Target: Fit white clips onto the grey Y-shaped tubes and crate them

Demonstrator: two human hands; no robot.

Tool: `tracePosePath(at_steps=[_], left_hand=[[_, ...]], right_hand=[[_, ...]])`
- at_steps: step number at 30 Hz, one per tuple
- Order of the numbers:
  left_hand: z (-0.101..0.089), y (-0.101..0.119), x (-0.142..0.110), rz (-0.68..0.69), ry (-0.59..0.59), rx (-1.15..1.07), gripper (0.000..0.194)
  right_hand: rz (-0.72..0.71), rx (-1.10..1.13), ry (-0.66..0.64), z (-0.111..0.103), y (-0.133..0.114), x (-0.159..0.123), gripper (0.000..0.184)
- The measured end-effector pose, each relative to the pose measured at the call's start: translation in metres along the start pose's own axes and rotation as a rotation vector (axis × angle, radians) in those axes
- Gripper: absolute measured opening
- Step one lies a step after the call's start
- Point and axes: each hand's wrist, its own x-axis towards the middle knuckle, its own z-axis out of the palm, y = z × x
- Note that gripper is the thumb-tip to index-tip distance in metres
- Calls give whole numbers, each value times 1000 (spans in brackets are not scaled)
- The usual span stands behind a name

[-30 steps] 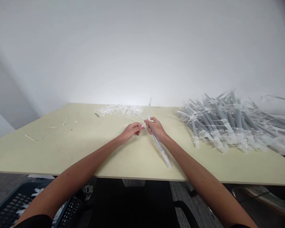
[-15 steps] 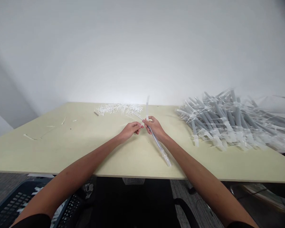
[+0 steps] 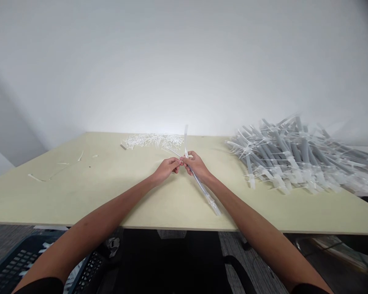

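My right hand [image 3: 196, 166] is closed round a clear, flexible plastic tube [image 3: 204, 191] over the table. One translucent end [image 3: 186, 136] stands up above the fingers; the other slants down right to a wider, cloudy end piece [image 3: 214, 206]. My left hand [image 3: 168, 169] is closed in a pinch, its fingertips against those of the right. What it pinches is hidden. A thin pale strip [image 3: 171, 151], like a cable tie, sticks out up and left from between the fingertips; which hand grips it I cannot tell.
A heap of small white cable ties [image 3: 153, 141] lies at the back. Many similar tubes [image 3: 288, 151] with ties are piled at right. Loose strips [image 3: 38, 178] and a small grey piece [image 3: 123, 146] lie to the left. A dark basket [image 3: 18, 257] stands below the table's front edge.
The fingertips of both hands have come together. My right hand and the tube have shifted slightly left, and the tube's upper end has moved left with them.
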Motion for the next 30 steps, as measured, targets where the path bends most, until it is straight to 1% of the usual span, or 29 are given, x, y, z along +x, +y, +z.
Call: tracePosePath(at_steps=[4, 7, 12, 14, 18, 21, 27, 30], left_hand=[[0, 1, 0, 29, 31, 35, 31], [0, 4, -1, 51, 54, 104, 30], [-1, 8, -3, 61, 38, 231, 27], [0, 8, -4, 59, 38, 247, 25], [1, 9, -4, 64, 38, 283, 23], [1, 10, -5, 68, 39, 258, 22], [3, 13, -5, 55, 38, 151, 17], [4, 15, -5, 52, 25, 125, 13]], right_hand=[[13, 9, -12, 2, -3, -3, 34], [35, 84, -10, 1, -4, -2, 33], [91, 204, -29, -3, -2, 2, 32], [100, 189, -48, -4, -2, 2, 36], [54, 125, -91, -4, 0, 2, 51], [32, 106, -84, -4, 4, 3, 53], [18, 72, -3, -1, 6, 4, 44], [12, 79, 10, -1, 5, 5, 41]])
